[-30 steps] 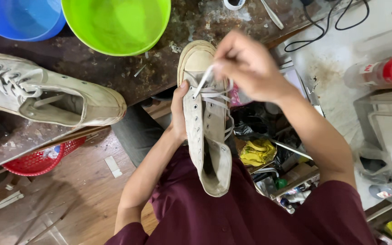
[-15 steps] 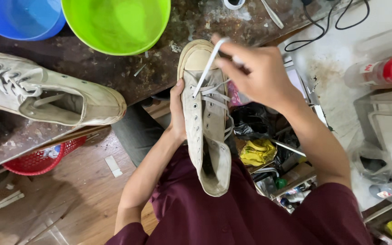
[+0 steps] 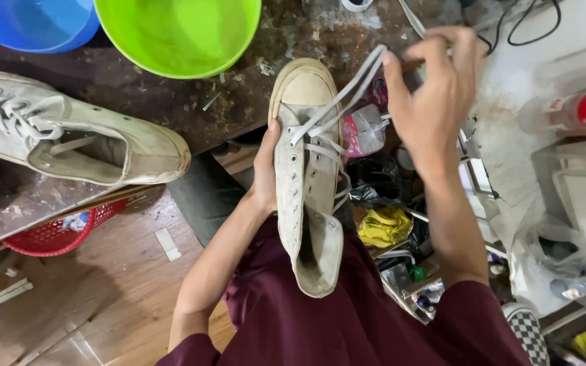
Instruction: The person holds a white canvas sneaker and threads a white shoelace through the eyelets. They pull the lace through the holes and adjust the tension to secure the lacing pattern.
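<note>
I see the high-top shoe [image 3: 304, 183] in my left hand [image 3: 266, 166] as matt, off-white canvas, grubby, with a smooth rubber toe cap. Its lace [image 3: 347, 85], pinched by my right hand [image 3: 435, 102], looks like flat woven cloth. At nine o'clock the second shoe [image 3: 69, 139] is the same dull canvas. The green bowl [image 3: 178, 34] at twelve and the blue bowl [image 3: 32, 24] at eleven are glossy plastic. The workbench [image 3: 171, 102] is rough, scarred wood.
</note>
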